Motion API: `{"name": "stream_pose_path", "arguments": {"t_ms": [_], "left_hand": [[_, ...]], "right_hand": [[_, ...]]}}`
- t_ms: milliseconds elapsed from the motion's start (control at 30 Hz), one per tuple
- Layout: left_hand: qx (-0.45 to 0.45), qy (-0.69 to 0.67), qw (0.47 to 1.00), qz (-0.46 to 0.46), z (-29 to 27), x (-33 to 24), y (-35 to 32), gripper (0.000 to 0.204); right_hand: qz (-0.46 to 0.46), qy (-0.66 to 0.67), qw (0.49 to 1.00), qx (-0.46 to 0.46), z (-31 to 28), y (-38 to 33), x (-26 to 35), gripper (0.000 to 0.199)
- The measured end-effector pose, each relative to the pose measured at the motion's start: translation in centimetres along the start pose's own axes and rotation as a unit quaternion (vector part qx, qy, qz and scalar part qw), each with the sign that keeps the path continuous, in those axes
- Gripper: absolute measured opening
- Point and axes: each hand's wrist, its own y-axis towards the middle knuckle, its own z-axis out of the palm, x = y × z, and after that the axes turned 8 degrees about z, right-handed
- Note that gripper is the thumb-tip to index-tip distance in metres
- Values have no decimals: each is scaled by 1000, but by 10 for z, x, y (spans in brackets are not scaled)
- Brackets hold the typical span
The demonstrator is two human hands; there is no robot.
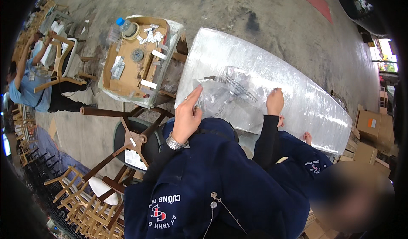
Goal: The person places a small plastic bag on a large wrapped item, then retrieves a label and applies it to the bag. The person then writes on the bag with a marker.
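Note:
A crumpled clear plastic bag (231, 92) with dark print lies on a long surface wrapped in shiny stretch film (297, 94). My left hand (187, 118) is at the bag's left edge, its fingers straight and its palm turned toward the bag. It wears a ring and a silver bracelet. At the bag's right side, my right hand (275, 102) is closed, its fingers pinched on the bag's edge. Small pieces inside the bag, if any, cannot be made out through the glare.
Close on my right, a co-worker's hand (307, 138) rests at the wrapped surface. An upturned wooden chair (131, 139) stands left. Beyond it a cardboard tray (127, 75) holds a bottle, tape roll and small packets. Another person (36, 84) handles a chair; cartons (374, 126) stand right.

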Motion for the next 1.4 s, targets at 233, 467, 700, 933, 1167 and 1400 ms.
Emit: {"name": "stream_pose_path", "arguments": {"t_ms": [233,467,700,933,1167,1400], "left_hand": [[23,5,999,-26,1,8,0,62],[54,16,998,0,4,9,3,62],[49,4,999,-2,-6,9,11,62],[53,20,998,-12,-6,16,19,61],[38,0,999,-17,-10,17,23,62],[65,17,998,-15,-5,25,26,62]], "right_hand": [[492,608,580,227,40,-17,-87,43],[15,377,799,469,86,17,-11,37],[-308,-31,850,426,127,91,71,50],[-377,-256,789,412,117,128,136,32],[-293,-126,907,276,169,78,64,24],[-265,-39,941,206,176,49,18,23]]}}
